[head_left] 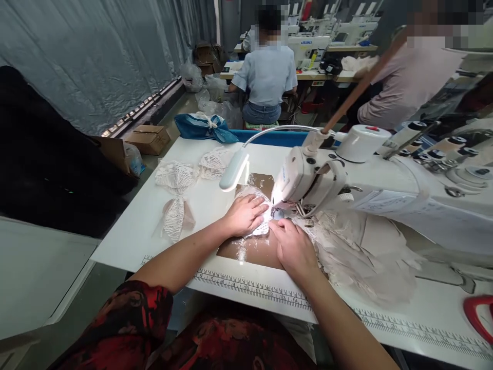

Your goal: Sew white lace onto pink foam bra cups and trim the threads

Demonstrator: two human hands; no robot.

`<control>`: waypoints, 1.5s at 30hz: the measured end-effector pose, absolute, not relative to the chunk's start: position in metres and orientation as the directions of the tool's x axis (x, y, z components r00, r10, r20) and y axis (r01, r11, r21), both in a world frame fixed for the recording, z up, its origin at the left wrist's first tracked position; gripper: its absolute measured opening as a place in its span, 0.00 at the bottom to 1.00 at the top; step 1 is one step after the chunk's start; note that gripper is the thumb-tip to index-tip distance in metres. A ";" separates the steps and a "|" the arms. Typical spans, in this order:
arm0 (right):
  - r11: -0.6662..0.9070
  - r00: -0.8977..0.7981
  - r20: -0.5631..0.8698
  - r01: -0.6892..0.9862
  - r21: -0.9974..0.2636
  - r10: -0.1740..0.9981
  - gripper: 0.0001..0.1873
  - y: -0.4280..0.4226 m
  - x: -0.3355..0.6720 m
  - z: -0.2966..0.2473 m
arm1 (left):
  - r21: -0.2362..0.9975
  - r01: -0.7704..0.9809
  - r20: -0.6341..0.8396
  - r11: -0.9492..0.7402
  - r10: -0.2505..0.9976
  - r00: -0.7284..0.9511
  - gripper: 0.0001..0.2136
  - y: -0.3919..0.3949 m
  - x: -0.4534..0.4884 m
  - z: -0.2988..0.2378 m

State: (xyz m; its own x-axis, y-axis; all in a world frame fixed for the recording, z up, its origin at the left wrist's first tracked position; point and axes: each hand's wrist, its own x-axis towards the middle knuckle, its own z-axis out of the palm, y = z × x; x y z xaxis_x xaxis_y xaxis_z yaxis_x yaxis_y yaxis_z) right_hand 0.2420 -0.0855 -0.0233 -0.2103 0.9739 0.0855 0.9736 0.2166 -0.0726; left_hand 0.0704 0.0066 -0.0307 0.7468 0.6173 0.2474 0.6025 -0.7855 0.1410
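A white lace piece (262, 229) lies under the needle area of a white sewing machine (292, 174), lit brightly by a lamp (234, 169). My left hand (246, 215) rests flat on the lace, fingers stretched toward the needle. At the lace's right edge, close to the presser foot, is my right hand (295, 246); its fingers are bent together at the fabric edge, and the fingertips are partly lost in glare. Beneath both hands is a shiny brown plate (254, 254). Several lace cup pieces (175, 177) lie on the left of the white table (142, 226).
A heap of pale fabric (358, 257) lies right of the needle. Red scissor handles (477, 316) show at the right edge. Thread spools (408, 136) stand behind the machine. A blue bundle (206, 127) sits at the table's far edge. Two people sit beyond, near other machines.
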 end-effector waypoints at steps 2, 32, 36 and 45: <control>0.230 -0.221 0.114 0.970 -0.074 0.969 0.25 -0.085 0.243 -0.027 | 0.113 0.660 0.211 -0.742 0.667 0.714 0.19 0.001 0.069 -0.026; -0.318 -0.250 -0.251 -0.281 -0.905 0.935 0.29 -0.134 0.154 -0.014 | 0.965 0.191 0.184 -0.179 0.983 -0.006 0.09 -0.140 -0.022 0.011; -0.286 -0.143 -0.249 -0.539 -0.792 0.958 0.18 -0.138 0.161 -0.003 | 0.944 0.250 0.168 -0.216 0.965 0.199 0.09 -0.134 -0.009 0.010; -0.323 0.040 -0.376 -0.436 -0.840 0.926 0.22 -0.172 0.221 0.010 | 0.390 0.670 0.193 -0.632 0.767 0.611 0.14 -0.083 0.012 -0.008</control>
State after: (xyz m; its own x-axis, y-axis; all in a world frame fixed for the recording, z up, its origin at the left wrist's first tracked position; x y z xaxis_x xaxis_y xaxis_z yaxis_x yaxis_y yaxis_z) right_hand 0.2210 -0.1723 0.0103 0.0401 0.9257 -0.3761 -0.4357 -0.3225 -0.8403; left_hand 0.0123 -0.0833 -0.0080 0.6115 0.7674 0.1927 0.6701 -0.6318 0.3896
